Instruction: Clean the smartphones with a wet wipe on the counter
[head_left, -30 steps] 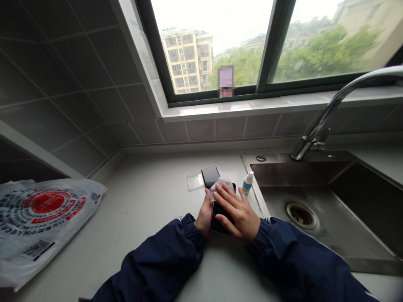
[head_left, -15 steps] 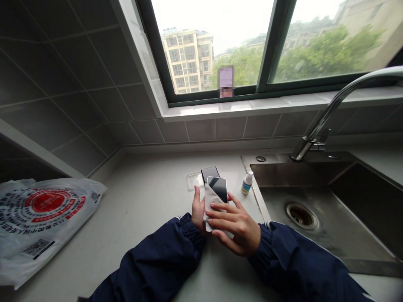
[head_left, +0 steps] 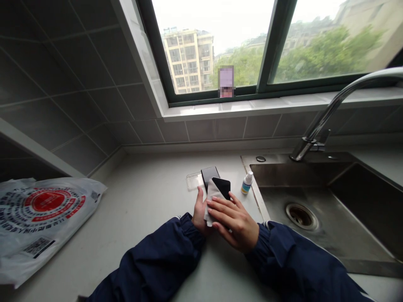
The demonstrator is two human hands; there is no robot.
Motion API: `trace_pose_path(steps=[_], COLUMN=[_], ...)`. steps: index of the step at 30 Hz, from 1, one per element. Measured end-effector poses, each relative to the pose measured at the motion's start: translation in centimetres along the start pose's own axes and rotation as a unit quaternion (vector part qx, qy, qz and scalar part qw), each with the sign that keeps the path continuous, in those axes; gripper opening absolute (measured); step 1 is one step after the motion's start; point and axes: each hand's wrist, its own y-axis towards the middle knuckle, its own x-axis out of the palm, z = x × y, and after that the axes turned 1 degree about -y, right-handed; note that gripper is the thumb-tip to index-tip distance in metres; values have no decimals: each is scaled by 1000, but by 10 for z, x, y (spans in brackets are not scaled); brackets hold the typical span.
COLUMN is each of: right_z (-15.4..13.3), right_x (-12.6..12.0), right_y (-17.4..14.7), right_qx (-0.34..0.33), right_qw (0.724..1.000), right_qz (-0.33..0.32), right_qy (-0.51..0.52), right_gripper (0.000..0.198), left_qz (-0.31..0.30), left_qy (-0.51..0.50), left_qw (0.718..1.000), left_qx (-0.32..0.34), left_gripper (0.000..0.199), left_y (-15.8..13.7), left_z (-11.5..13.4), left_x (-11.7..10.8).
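My left hand [head_left: 199, 212] holds a smartphone [head_left: 223, 187] from below and the left, its thumb along the edge; most of its fingers are hidden under the phone. A pale grey cloth [head_left: 213, 195] covers the lower left part of the black screen. Pressed flat over this cloth are the fingers of my right hand [head_left: 236, 220], outstretched and holding it against the glass. Just behind the phone, a second dark phone-like slab [head_left: 209, 173] lies on the counter, partly covered. A clear phone case [head_left: 193, 181] is beside it on the left.
A small white spray bottle [head_left: 247, 183] with a blue and yellow label stands right of my hands. Beyond it is a steel sink [head_left: 340, 235] with a curved faucet [head_left: 330, 105]. A printed plastic bag [head_left: 47, 218] lies on the counter at left, and a window ledge [head_left: 252, 105] runs behind.
The phone and cloth have shifted slightly right and tilted in my left hand. My right hand has slid a little up and left across the cloth.
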Motion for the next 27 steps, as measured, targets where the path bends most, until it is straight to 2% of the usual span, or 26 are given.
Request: trace_pose_path(steps=[8, 18, 27], right_z=[3, 6, 9], right_x=[-4, -2, 0], right_y=[0, -1, -3], right_qx=[23, 84, 122], right_qw=[998, 990, 985], right_qz=[-39, -58, -52], right_qy=[-49, -95, -109], right_gripper=[45, 55, 54], left_qz=[53, 25, 31], left_qy=[2, 28, 62], left_qw=[998, 996, 993], left_qx=[44, 80, 92], left_gripper=[74, 72, 69], left_y=[4, 9, 7], left_z=[-4, -5, -5], left_x=[-14, -23, -15])
